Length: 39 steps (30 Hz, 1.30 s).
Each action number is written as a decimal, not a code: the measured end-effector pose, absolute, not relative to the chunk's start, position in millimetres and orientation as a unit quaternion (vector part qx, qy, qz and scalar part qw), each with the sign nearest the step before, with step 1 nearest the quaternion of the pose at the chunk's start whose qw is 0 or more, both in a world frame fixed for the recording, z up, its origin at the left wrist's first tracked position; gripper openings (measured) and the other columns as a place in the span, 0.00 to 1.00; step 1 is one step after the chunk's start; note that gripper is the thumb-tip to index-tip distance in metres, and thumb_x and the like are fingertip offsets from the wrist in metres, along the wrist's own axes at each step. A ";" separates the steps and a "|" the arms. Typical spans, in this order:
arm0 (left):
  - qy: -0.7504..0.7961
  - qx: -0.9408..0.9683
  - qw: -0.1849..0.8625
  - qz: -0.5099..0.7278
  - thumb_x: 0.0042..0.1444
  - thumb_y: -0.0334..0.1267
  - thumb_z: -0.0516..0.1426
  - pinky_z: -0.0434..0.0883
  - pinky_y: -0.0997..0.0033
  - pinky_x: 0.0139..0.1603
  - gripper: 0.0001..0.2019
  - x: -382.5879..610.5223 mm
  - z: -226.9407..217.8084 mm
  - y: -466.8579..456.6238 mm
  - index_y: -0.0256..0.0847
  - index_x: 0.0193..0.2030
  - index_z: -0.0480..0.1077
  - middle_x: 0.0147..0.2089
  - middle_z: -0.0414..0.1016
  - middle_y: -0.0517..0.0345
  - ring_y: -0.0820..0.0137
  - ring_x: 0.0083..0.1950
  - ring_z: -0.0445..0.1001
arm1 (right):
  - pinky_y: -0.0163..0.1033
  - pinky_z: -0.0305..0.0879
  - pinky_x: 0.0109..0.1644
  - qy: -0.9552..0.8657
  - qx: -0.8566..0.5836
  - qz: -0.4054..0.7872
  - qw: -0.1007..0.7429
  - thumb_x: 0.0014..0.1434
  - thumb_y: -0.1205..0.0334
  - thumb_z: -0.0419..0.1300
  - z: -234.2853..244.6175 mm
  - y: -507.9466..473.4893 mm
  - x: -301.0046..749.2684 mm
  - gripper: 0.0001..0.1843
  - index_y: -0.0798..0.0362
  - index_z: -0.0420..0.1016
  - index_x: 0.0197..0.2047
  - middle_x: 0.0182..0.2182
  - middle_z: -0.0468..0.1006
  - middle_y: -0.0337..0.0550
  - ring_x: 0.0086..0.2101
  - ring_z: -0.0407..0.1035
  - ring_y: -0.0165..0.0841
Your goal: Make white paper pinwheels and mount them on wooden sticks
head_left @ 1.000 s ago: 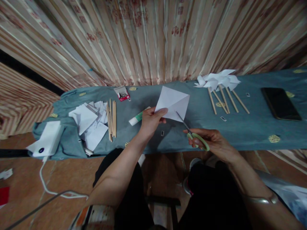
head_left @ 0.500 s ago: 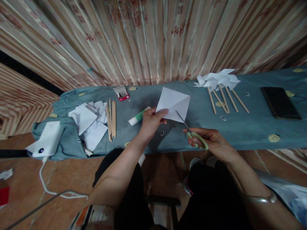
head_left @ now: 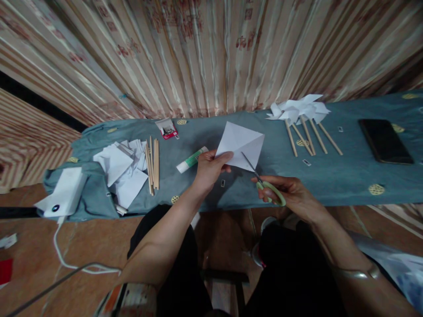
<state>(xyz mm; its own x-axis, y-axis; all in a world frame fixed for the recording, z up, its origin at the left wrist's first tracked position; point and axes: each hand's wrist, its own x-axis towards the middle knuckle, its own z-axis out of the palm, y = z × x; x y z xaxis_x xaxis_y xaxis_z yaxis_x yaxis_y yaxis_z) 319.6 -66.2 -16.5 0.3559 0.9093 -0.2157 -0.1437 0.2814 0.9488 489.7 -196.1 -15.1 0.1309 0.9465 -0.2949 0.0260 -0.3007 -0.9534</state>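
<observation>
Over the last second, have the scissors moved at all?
No, hardly: the scissors in the right hand stay at the paper's edge, just as far from the glue stick.

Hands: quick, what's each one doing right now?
Left hand: closed on the paper.
Right hand: closed on the scissors, blades at the paper.

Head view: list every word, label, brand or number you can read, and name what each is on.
No text can be read.
Striped beige curtain: red printed marks, too blurred to read.
Small red-and-white box: print too small.
White glue stick with green label: label blurred.
White folded paper square, green-handled scissors, black phone: no marks show.
</observation>
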 end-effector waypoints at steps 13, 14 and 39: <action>0.416 0.470 0.676 0.386 0.43 0.40 0.66 0.65 0.79 0.21 0.09 319.7 -21.6 -65.8 0.37 0.26 0.74 0.23 0.74 0.61 0.79 0.19 0.68 | 0.35 0.69 0.28 -0.362 -0.605 0.545 0.453 0.39 0.45 0.74 -16.2 -196.7 488.6 0.24 0.49 0.85 0.38 0.23 0.76 0.38 0.23 0.67 0.27; 0.417 0.470 0.676 0.385 0.43 0.40 0.66 0.65 0.79 0.21 0.09 319.8 -21.6 -66.1 0.37 0.26 0.74 0.24 0.74 0.61 0.79 0.19 0.68 | 0.35 0.69 0.28 -0.364 -0.605 0.545 0.452 0.39 0.45 0.74 -16.1 -196.7 488.6 0.24 0.49 0.85 0.38 0.23 0.76 0.38 0.23 0.67 0.27; 0.404 0.458 0.687 0.393 0.44 0.38 0.66 0.65 0.77 0.21 0.08 319.9 -21.1 -66.7 0.37 0.25 0.74 0.24 0.74 0.60 0.78 0.20 0.68 | 0.33 0.67 0.25 -0.313 -0.589 0.580 0.468 0.34 0.46 0.77 -11.9 -194.3 484.5 0.23 0.49 0.85 0.34 0.20 0.76 0.38 0.21 0.67 0.26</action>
<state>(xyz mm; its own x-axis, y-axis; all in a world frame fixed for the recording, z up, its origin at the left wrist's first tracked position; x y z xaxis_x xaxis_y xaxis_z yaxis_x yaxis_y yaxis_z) 319.9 -66.7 -21.1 0.3642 0.9105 -0.1959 -0.1699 0.2718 0.9472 484.5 -194.3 -11.9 0.1316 0.9115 -0.3897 -0.1743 -0.3658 -0.9143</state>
